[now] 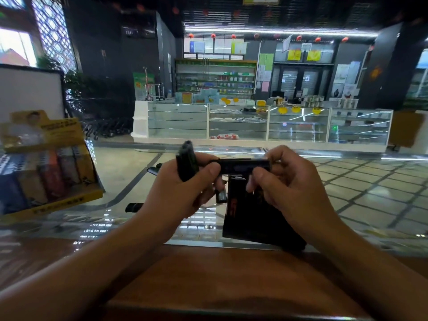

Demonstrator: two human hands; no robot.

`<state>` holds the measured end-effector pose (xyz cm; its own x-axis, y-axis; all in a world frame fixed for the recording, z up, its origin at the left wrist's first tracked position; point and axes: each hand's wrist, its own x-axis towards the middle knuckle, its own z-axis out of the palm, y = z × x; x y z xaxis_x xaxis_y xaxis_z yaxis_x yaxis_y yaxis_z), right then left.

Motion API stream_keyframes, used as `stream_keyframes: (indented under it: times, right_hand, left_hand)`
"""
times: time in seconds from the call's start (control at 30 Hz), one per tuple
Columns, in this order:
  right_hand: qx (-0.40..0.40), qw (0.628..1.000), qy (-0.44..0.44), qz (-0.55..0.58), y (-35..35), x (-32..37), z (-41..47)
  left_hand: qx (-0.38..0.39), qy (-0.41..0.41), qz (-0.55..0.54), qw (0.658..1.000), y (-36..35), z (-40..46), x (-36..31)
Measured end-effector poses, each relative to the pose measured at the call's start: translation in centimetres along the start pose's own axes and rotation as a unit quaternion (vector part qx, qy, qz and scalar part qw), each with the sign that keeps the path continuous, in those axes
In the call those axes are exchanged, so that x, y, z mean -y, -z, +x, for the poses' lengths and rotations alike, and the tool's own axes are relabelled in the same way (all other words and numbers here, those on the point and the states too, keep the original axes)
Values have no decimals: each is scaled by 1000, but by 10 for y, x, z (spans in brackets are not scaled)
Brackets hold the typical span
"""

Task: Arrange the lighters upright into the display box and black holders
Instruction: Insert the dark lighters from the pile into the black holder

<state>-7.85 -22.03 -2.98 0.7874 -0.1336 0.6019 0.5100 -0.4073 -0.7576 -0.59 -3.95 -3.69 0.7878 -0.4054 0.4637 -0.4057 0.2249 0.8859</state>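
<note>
Two dark lighters in hand above the glass table point(347, 193). Left hand point(183, 193) curled round an upright black lighter point(187, 159), its top poking out above the knuckles. Right hand point(284, 181) pinching a second black lighter point(243, 165) held sideways, thumb and forefinger at its right end, its left end touching or just beside the left thumb; cannot tell whether the left hand steadies it too. Directly beneath, a black holder point(250, 218) standing near the table's near edge, one lighter top point(238, 178) already visible in it. Far left, the yellow display box point(58, 200) with coloured lighters standing upright in a row. Loose dark lighters lying on the glass left of the holder point(134, 207) and further back point(154, 170), still to be placed.

Risks, as a judgement: sideways lighter needing a turn to vertical before dropping in, so a slip from that light end pinch onto hard glass quite possible. Slot openings black on black and partly hidden by the right hand, hence easy to miss or jam against the seated lighter. Holder close to the edge; a firm push could tip or shove it.
</note>
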Motion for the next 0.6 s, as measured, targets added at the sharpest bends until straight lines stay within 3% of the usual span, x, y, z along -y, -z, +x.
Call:
stream_keyframes:
  times: [0.1,0.2,0.3,0.47,0.6]
  right_hand:
    - [88,987,10,-133,-3,-2,-4]
    - [121,953,106,-258,-5,-5,-5]
    - [89,958,147,-229,-5,-6,-2]
    - [124,960,144,-205,-6,-11,0]
    - [8,975,127,-184,12,-8,7]
  left_hand:
    - [-24,22,-43,999,4,3,-3]
    - [-13,-4,6,1000,2,2,-4]
    - [4,-20,66,998,2,0,0]
    - [27,4,75,997,2,-1,1]
    - [12,-14,110,994,7,3,4]
